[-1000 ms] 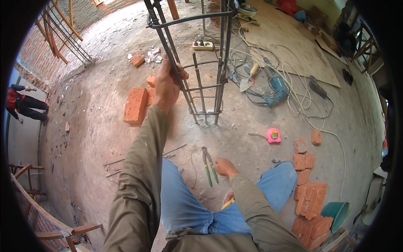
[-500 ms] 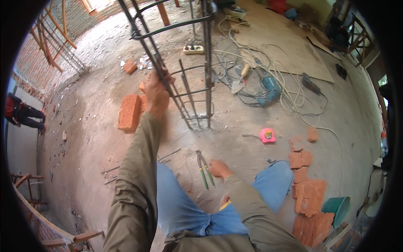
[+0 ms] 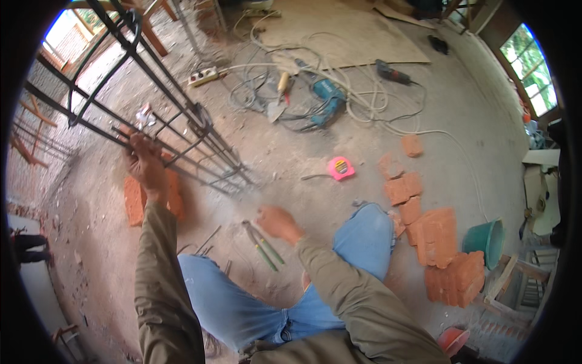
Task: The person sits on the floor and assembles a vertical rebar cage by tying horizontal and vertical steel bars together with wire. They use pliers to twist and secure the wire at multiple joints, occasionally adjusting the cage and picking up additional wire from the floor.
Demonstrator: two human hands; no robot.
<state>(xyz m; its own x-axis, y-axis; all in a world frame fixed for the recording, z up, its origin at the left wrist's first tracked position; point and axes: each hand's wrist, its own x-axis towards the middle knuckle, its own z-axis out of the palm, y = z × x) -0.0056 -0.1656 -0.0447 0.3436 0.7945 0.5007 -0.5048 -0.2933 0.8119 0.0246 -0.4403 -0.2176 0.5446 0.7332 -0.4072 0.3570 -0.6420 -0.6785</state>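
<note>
My left hand [image 3: 144, 165] grips a bar of a dark steel rebar cage [image 3: 159, 115], which leans far over to the left with its foot on the concrete floor. My right hand [image 3: 276, 221] hovers low over the floor between my knees, fingers loosely curled and holding nothing. Green-handled pliers [image 3: 262, 242] lie on the floor just left of that hand. I am squatting in blue jeans and olive sleeves.
An orange brick [image 3: 134, 199] lies under the cage. More bricks [image 3: 433, 236] are piled at right beside a green bucket [image 3: 485, 240]. A pink tape measure [image 3: 341, 167], a blue power drill [image 3: 327, 98], tangled cables [image 3: 376, 103] and a power strip [image 3: 203, 76] lie farther off.
The rebar cage has tipped from upright to leaning steeply left, my left hand still on it. My right hand has lifted slightly off the floor by the pliers.
</note>
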